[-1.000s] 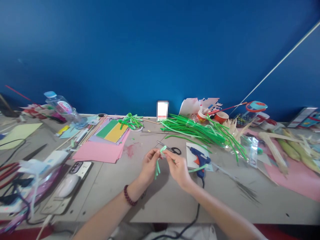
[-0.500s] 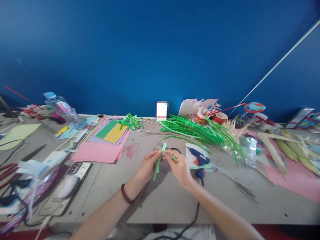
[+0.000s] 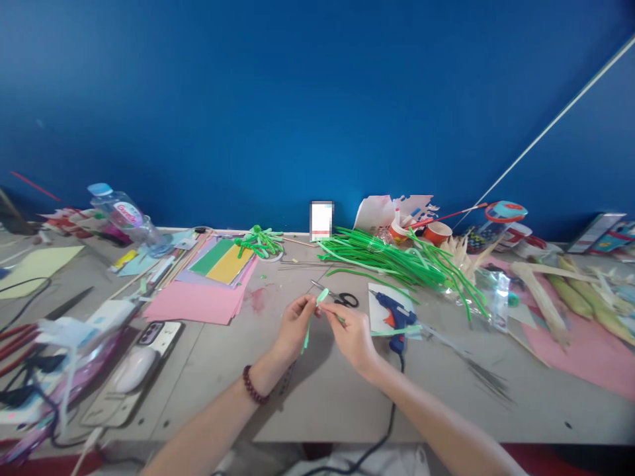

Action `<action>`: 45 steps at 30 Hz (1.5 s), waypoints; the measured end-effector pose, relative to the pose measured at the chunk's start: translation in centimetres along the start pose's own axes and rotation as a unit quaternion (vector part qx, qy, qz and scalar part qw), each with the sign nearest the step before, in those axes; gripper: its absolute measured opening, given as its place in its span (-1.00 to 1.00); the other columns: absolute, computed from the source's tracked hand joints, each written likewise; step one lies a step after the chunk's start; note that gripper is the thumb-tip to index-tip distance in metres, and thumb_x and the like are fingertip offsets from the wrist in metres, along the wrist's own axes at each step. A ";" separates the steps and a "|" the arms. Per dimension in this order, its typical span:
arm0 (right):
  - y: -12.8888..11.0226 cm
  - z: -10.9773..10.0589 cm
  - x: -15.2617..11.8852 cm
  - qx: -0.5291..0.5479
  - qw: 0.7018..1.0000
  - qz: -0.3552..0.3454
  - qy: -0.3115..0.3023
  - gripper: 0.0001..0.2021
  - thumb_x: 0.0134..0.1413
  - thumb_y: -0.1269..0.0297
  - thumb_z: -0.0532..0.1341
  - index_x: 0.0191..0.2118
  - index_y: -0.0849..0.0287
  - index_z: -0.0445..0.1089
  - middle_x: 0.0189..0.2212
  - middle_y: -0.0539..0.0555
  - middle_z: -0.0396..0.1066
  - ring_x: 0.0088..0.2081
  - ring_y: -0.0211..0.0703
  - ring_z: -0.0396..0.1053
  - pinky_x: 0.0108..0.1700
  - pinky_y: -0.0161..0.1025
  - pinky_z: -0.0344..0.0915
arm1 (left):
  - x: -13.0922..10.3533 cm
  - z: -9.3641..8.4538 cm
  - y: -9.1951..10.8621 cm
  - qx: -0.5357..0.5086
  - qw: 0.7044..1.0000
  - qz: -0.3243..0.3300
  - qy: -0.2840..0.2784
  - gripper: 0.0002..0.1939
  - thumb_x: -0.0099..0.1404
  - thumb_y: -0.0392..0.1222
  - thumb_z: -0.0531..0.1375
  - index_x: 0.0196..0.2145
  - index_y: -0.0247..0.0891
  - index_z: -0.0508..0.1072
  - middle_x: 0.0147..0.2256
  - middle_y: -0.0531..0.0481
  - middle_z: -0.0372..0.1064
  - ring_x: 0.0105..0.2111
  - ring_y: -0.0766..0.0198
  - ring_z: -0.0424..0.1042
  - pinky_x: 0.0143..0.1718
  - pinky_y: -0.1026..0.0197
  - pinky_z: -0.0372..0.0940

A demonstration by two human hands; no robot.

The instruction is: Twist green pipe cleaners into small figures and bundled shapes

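Observation:
In the middle of the head view, my left hand (image 3: 296,324) pinches a light green pipe cleaner (image 3: 322,296), whose bent upper end sticks out past the fingertips and whose tail hangs below. My right hand (image 3: 351,330) meets it from the other side, thumb and fingertips closed on green pipe cleaner close to the left fingertips. Most of the gripped part is hidden by the fingers. Just behind the hands lie black-handled scissors (image 3: 347,300). A blue glue gun (image 3: 395,312) rests on a white sheet right of my right hand, with a pale green strip across it.
A heap of green pipe cleaners (image 3: 387,254) lies at the back right, and shaped green pieces (image 3: 260,241) at the back left. Pink paper (image 3: 188,301), a phone (image 3: 114,403) with a white mouse (image 3: 135,370), and a bottle (image 3: 126,215) stand left. Corn husks (image 3: 580,297) lie right.
My fingertips have shifted slightly on the light green pipe cleaner, and its upper end now leans more to the right with less of its tail showing. The scissors' handles are more visible.

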State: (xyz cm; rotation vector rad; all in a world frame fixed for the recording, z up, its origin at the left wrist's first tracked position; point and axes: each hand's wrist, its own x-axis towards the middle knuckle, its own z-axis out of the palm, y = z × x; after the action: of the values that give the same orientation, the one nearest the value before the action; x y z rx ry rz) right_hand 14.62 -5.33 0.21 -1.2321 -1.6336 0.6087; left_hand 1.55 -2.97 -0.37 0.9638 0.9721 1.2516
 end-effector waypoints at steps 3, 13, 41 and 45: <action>0.1 0.0 0.1 0.014 1.000 0.016 -0.010 -0.76 0.13 0.37 0.11 -0.20 0.09 0.52 -0.31 0.07 0.55 -0.34 -0.12 0.50 -0.30 -0.25 0.41 | 0.1 0.0 -0.1 -0.037 0.999 -0.022 0.003 -0.75 0.05 -0.04 0.29 -0.55 -0.30 0.44 -0.60 0.08 0.28 -0.53 0.39 0.22 -0.42 0.35 0.15; -1.9 -0.8 0.7 0.169 0.975 0.143 0.017 -0.82 -0.05 0.19 0.27 -0.38 0.20 0.52 -0.40 0.11 0.54 -0.37 -0.10 0.50 -0.32 -0.23 0.45 | -0.4 0.8 0.9 -0.216 0.966 -0.142 -0.007 -0.76 -0.04 -0.14 0.37 -0.51 -0.36 0.45 -0.58 0.08 0.29 -0.56 0.45 0.24 -0.46 0.37 0.19; -1.3 -1.7 1.8 0.176 0.977 0.095 -0.071 -0.82 0.04 0.21 0.18 -0.36 0.20 0.47 -0.45 0.06 0.43 -0.39 -0.20 0.36 -0.32 -0.29 0.34 | -0.1 -0.3 0.8 -0.159 0.972 -0.131 -0.110 -0.68 0.01 -0.06 0.36 -0.40 -0.28 0.34 -0.60 0.08 0.34 -0.61 0.42 0.26 -0.52 0.35 0.17; -1.0 -1.6 1.7 0.223 0.958 0.168 -0.064 -0.71 -0.01 0.10 0.21 -0.29 0.23 0.44 -0.57 -0.01 0.33 -0.56 -0.32 0.21 -0.54 -0.39 0.18 | -0.3 0.0 1.2 -0.078 0.995 -0.036 -0.046 -0.67 -0.02 -0.07 0.36 -0.37 -0.26 0.37 -0.50 0.04 0.42 -0.56 0.39 0.32 -0.46 0.32 0.22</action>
State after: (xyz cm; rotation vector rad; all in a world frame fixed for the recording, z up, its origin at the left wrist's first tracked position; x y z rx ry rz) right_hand 15.53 -4.37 2.40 -1.1489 -1.2940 1.2202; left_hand 1.20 -3.20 0.77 0.8500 0.8181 1.1935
